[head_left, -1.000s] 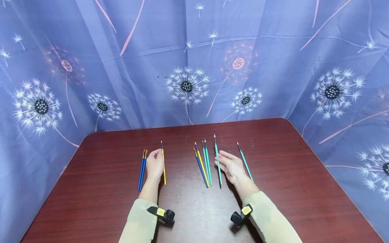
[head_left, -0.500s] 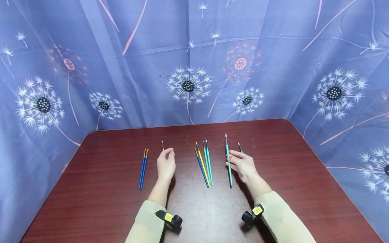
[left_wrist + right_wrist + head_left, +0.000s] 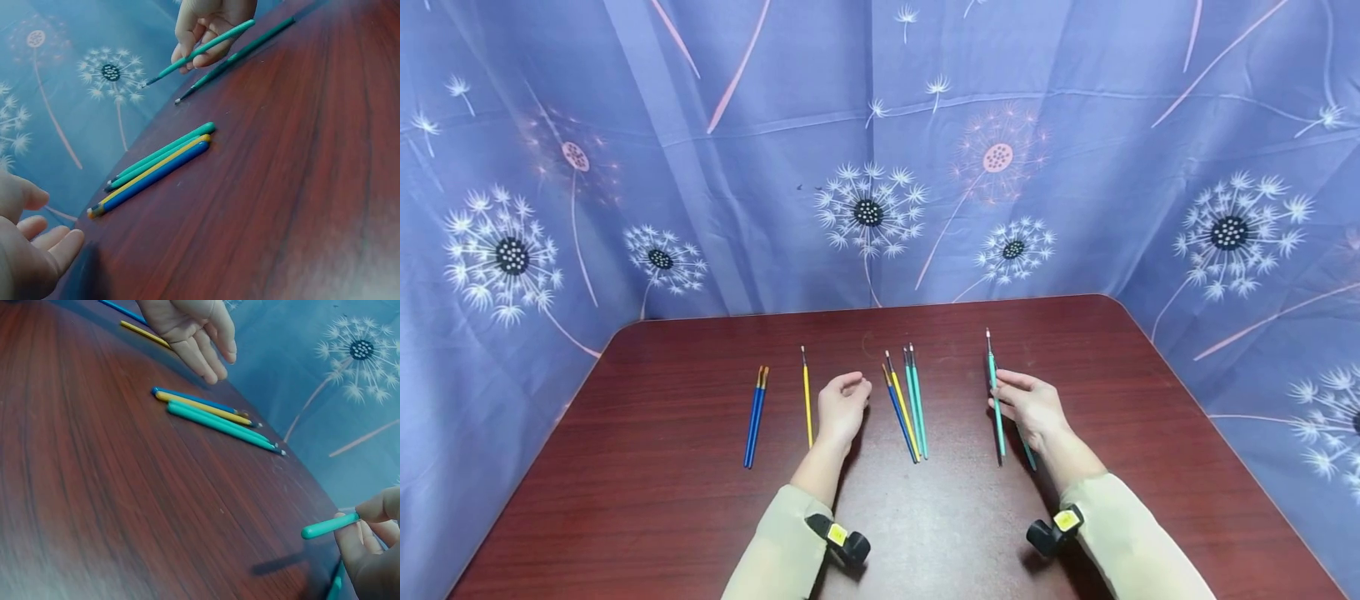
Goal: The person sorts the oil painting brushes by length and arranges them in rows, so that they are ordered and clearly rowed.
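Note:
My right hand pinches a teal-green paintbrush by its handle, held above the table with its bristles pointing away. Beneath that hand lies another green paintbrush, partly covered in the head view. My left hand hovers with nothing in it, fingers loosely bent, between a lone yellow paintbrush and a middle bunch. That bunch has a blue paintbrush, a yellow paintbrush and two green paintbrushes lying close together.
Two blue paintbrushes lie side by side at the left of the dark red wooden table. A blue curtain with dandelion prints hangs behind the table's far edge. Each sleeve carries a small black wrist camera.
My right hand has carried the green paintbrush rightward, over the other green one. My left hand has moved right, away from the yellow paintbrush, which stays on the table.

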{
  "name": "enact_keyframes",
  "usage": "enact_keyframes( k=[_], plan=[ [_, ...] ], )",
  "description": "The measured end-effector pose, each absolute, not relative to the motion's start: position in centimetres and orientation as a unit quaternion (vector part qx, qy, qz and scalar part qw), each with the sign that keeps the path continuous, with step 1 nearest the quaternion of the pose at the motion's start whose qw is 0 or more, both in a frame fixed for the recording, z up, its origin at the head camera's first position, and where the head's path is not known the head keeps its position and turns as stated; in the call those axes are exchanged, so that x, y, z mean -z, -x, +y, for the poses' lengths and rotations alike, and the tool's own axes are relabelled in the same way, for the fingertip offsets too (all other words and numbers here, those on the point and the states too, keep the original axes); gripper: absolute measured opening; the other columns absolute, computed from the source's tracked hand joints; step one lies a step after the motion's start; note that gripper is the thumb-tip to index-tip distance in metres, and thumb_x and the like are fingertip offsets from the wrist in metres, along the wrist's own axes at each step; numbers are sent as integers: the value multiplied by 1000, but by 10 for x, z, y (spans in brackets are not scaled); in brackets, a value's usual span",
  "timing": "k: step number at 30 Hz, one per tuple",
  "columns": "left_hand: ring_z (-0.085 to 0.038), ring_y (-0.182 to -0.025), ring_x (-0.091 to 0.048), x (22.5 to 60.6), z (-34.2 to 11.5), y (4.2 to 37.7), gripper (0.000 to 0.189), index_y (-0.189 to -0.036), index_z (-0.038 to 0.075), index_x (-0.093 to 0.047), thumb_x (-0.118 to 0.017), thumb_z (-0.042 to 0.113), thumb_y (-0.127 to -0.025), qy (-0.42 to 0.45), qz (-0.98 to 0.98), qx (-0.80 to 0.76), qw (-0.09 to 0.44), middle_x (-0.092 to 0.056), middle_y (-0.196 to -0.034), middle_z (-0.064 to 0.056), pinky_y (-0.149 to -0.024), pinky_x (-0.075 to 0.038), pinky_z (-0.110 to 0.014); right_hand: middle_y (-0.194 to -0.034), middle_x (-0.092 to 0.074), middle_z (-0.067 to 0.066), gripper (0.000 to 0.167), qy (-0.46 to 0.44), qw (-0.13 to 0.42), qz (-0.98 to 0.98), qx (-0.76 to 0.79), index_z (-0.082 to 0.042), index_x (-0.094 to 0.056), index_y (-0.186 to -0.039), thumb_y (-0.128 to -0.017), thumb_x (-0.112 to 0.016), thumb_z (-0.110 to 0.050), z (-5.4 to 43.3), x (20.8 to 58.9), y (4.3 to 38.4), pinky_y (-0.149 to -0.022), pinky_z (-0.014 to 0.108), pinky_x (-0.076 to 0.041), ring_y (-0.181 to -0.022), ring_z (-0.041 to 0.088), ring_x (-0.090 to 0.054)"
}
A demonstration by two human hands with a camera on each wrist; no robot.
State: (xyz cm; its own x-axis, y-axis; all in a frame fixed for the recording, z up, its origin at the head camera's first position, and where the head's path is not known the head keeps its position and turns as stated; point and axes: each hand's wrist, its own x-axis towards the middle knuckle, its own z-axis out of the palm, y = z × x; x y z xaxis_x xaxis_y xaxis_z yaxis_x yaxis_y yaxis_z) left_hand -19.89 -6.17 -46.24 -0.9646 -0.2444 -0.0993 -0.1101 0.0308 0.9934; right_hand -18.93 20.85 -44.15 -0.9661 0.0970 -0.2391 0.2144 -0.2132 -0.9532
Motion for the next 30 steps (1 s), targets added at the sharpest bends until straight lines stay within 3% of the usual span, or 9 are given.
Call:
enact_keyframes(
  k=[5, 8, 14, 19, 30],
  plan=[
    [-29, -87, -70, 465, -50, 205, 36, -114, -11, -57, -66, 4, -83, -148, -689, 709, 22, -68, -99, -27, -74, -59, -35, -84, -65, -5, 47, -126, 41, 615, 778, 14, -38, -133, -88, -50, 10, 225, 440, 187, -78, 24, -57, -75, 5, -65],
    [-26, -77, -71, 463, -45, 209, 36, -110, -8, -60, -72, 9, -80, -165, -722, 672, 9, -70, -94, -24, -66, -59, -33, -82, -67, -4, 41, -125, 43, 605, 785, 9, -44, -128, -88, -52, 9, 235, 440, 184, -76, 24, -57, -75, 5, -66],
    [-19, -59, -68, 452, -36, 219, 29, -93, -3, -63, -78, 14, -75, -179, -788, 589, -10, -69, -77, -18, -54, -57, -29, -82, -67, -3, 24, -123, 46, 593, 794, -8, -60, -105, -88, -53, 8, 251, 441, 181, -76, 22, -57, -76, 5, -67],
    [-16, -51, -65, 449, -32, 227, 26, -83, -2, -64, -81, 16, -73, -187, -812, 552, -19, -68, -65, -16, -49, -55, -27, -80, -68, -3, 29, -119, 50, 584, 802, -18, -63, -88, -89, -52, 9, 255, 443, 180, -75, 21, -57, -75, 6, -67],
    [-13, -39, -58, 453, -29, 232, 27, -70, 4, -68, -85, 24, -67, -196, -853, 484, -12, -64, -52, -7, -40, -48, -24, -77, -68, -2, 35, -121, 48, 581, 804, -21, -64, -82, -90, -49, 10, 257, 449, 181, -74, 21, -57, -74, 6, -67]
  ],
)
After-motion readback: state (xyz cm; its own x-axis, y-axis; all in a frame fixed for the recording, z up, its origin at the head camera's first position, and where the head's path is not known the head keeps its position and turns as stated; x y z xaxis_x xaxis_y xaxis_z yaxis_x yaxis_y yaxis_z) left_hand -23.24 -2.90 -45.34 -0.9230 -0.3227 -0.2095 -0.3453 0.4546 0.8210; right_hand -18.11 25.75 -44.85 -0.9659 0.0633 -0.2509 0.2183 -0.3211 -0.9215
